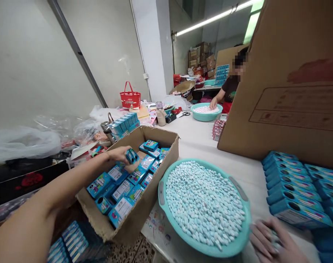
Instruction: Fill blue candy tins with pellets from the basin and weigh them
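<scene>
My left hand (pixel 122 155) is closed round a small blue candy box (pixel 132 156), holding it over an open cardboard carton (pixel 166 160). Many more blue boxes (pixel 122 190) lie loosely in that carton, some with white label panels up. To its right stands a turquoise basin (pixel 166 215) heaped with pale blue and white candies (pixel 204 204). Beside the basin's right rim, my right hand (pixel 273 239) is curled, palm partly up, round a few pale candies (pixel 275 241); motion blurs it.
Rows of blue boxes (pixel 289 186) stand at right before a tall cardboard panel (pixel 278 84). Across the white table (pixel 190 138), a person (pixel 229 87) reaches into another basin (pixel 204 116). A bottle (pixel 160 115), scissors (pixel 184 114) and a red bag (pixel 130 99) sit further back.
</scene>
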The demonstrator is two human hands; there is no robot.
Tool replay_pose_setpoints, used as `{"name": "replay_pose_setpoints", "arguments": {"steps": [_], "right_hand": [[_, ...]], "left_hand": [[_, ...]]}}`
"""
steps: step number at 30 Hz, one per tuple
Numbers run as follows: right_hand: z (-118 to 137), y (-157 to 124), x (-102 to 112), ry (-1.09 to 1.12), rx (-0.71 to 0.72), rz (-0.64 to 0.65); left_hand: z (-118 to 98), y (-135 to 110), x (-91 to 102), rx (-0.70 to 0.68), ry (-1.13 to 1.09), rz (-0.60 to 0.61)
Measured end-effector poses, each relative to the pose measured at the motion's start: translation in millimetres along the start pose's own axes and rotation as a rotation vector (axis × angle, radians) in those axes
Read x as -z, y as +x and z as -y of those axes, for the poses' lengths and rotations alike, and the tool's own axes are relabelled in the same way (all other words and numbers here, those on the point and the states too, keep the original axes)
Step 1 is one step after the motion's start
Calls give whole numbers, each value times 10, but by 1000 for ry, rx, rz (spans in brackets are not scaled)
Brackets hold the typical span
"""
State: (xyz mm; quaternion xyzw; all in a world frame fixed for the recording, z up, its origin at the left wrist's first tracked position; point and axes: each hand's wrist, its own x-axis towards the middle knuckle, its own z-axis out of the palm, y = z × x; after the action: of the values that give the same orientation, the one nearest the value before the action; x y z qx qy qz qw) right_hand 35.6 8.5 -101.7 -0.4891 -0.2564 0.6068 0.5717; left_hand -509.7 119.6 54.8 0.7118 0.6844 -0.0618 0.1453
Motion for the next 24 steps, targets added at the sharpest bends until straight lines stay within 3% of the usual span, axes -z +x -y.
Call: {"name": "replay_pose_setpoints", "arguments": {"steps": [3,6,8,11,14,17,21,24], "right_hand": [[75,-69,-493,-262,225,-48],[96,-27,-754,-708,565,139],[98,4,-778,-1009,708,343],[107,-16,-699,-1453,683,577],[104,-72,-659,-1703,543,756],[61,-60,-756,-1773,528,830],[8,141,-986,-1801,633,759],[72,346,-1097,-1822,642,675]], "left_hand": [[-388,-535,168,-34,-218,-243],[-1014,-1076,150,-147,-734,-512],[-1479,-1403,22,-198,-821,-520],[-2089,-1680,-309,-222,-818,-432],[-2468,-1581,-665,-190,-750,-487],[-2622,-1231,-900,-86,-794,-583],[-2651,-847,-1028,46,-934,-714],[-2616,-837,-1065,83,-1057,-762]]}}
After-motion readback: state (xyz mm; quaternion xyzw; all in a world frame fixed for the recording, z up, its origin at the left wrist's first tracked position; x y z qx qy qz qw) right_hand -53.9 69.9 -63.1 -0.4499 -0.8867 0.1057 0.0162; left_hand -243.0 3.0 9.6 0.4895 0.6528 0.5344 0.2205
